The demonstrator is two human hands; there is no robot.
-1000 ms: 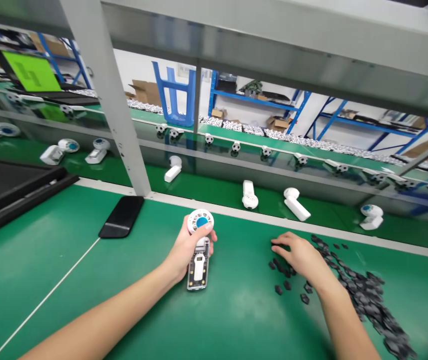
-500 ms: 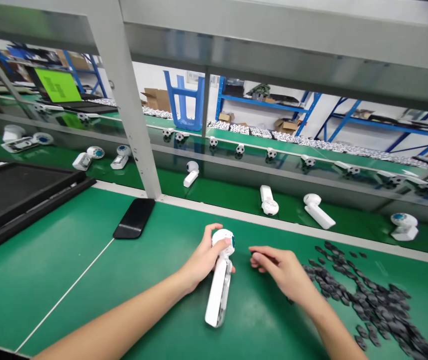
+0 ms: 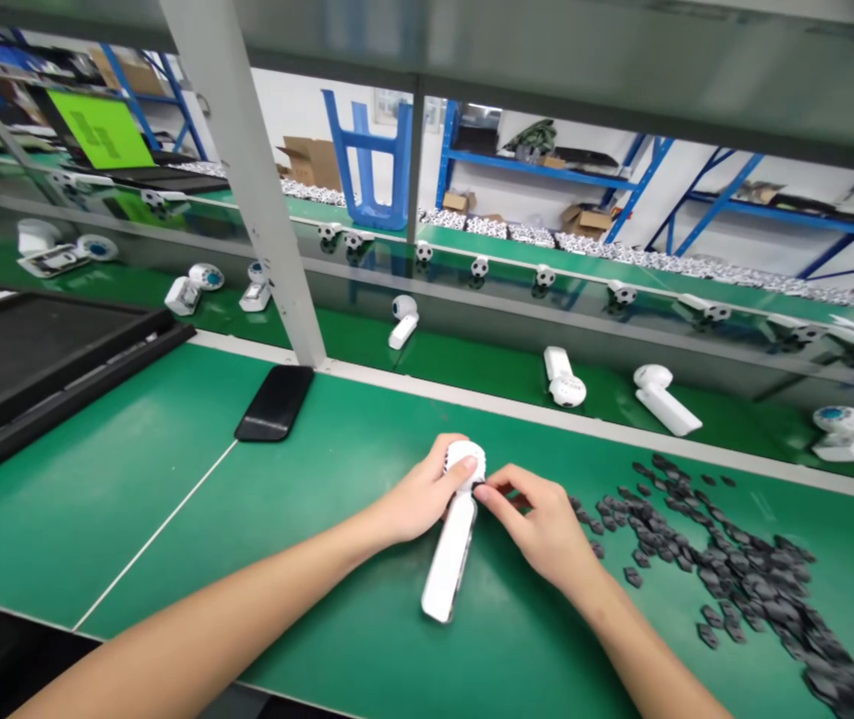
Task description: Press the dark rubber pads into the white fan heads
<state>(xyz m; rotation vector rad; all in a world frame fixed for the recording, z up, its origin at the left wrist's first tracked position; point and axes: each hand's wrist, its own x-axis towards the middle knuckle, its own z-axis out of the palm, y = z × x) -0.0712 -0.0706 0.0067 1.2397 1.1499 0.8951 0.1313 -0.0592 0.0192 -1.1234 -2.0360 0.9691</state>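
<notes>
My left hand [image 3: 421, 495] grips a white round-headed device [image 3: 447, 564] by its ball-shaped head, thumb on top. The device's long flat handle points down toward me, just above the green table or touching it; I cannot tell which. With thumb and forefinger, my right hand [image 3: 538, 511] pinches a small black piece [image 3: 478, 485] against the right side of the ball head. The fingertips cover most of this piece. To the right of my right hand lies a spread of small dark flat pieces [image 3: 726, 569].
Beyond a pale rail, several similar white devices [image 3: 666, 399] lie on a green belt. A black phone [image 3: 275, 402] rests near the upright post [image 3: 247, 190]. Black trays [image 3: 44, 369] are at the left. Further back stand a blue stool [image 3: 373, 165] and shelves.
My right hand has moved left, bringing the black piece to the device's head. The device has turned, so the blue part on its head no longer shows. The devices on the belt have shifted rightward in view.
</notes>
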